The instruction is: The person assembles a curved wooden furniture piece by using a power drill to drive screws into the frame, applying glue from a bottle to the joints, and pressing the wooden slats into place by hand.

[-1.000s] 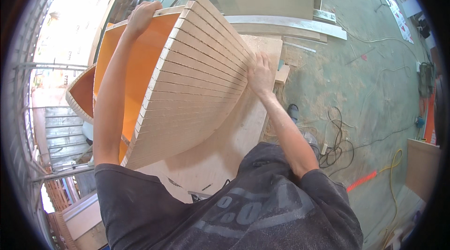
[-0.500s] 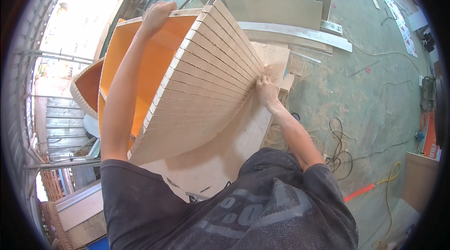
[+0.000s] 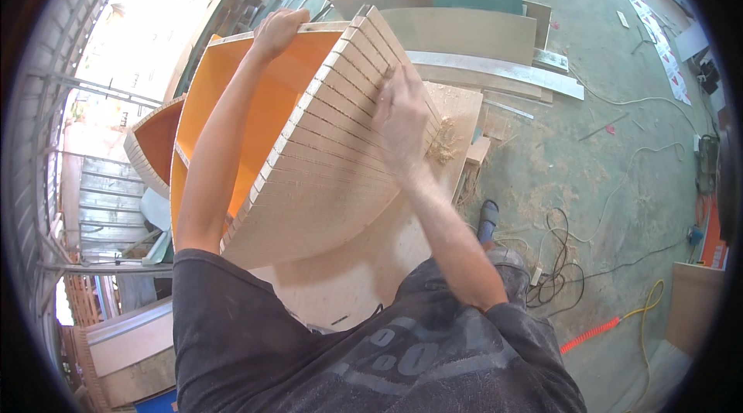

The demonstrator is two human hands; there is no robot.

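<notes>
A curved wooden panel [image 3: 317,173] with rows of parallel slots cut across its outside stands tilted on a pale board [image 3: 340,250]. Its inner side [image 3: 263,95] is orange and divided by a shelf. My left hand [image 3: 277,32] is wrapped over the top edge. On the slotted face rests my right hand [image 3: 402,107], its fingers bunched along the slots near the far right corner. Whatever those fingers pinch, if anything, is hidden. Wood shavings [image 3: 443,143] lie heaped on the board beside the panel's right corner.
Another curved slotted piece [image 3: 147,146] stands at the left. Stacked sheets and boards [image 3: 487,34] lie at the back. A black cable [image 3: 553,266] coils on the dusty green floor, with a red coiled air hose [image 3: 592,334] nearer. My slippered foot [image 3: 488,215] shows right of the board.
My right hand has moved up and away from the shavings at the panel's corner onto its slotted face. The left hand keeps its hold on the top edge. My foot has come into view.
</notes>
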